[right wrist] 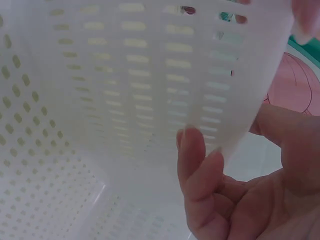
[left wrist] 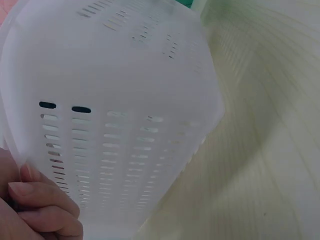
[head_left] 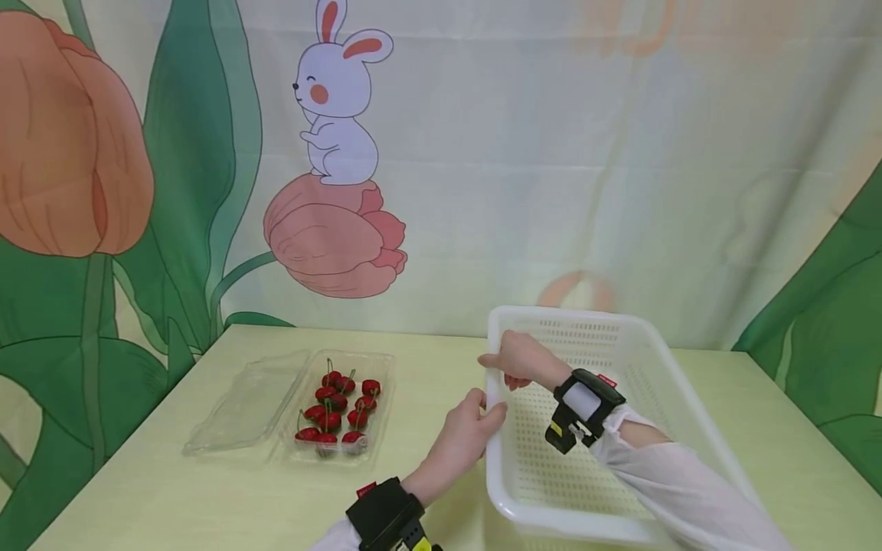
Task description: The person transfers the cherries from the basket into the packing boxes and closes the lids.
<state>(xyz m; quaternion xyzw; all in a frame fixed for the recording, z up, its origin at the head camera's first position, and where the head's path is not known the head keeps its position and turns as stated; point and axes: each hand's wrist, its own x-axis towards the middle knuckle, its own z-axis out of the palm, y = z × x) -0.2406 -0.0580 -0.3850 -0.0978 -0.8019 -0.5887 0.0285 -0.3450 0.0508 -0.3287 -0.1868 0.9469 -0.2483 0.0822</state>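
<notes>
A white slotted plastic basket [head_left: 572, 523] is in front of me, right of centre in the head view. My left hand [head_left: 460, 432] grips its left rim towards the near end, thumb over the edge. In the left wrist view the curled fingers [left wrist: 50, 212] press against the outer wall. Farther along that same rim, my right hand [head_left: 527, 360] pinches the wall. Its fingers [right wrist: 197, 165] are inside the basket and its thumb is outside, as the right wrist view shows. A fingertip [right wrist: 306, 20] of the left hand appears at the rim there.
Left of the basket, red cherries [head_left: 331, 422] with stems lie in a clear plastic box [head_left: 386, 383]. Its hinged lid [head_left: 241, 405] is folded out to the left on the pale table [head_left: 138, 497]. A printed curtain [head_left: 517, 153] hangs behind the table's far edge.
</notes>
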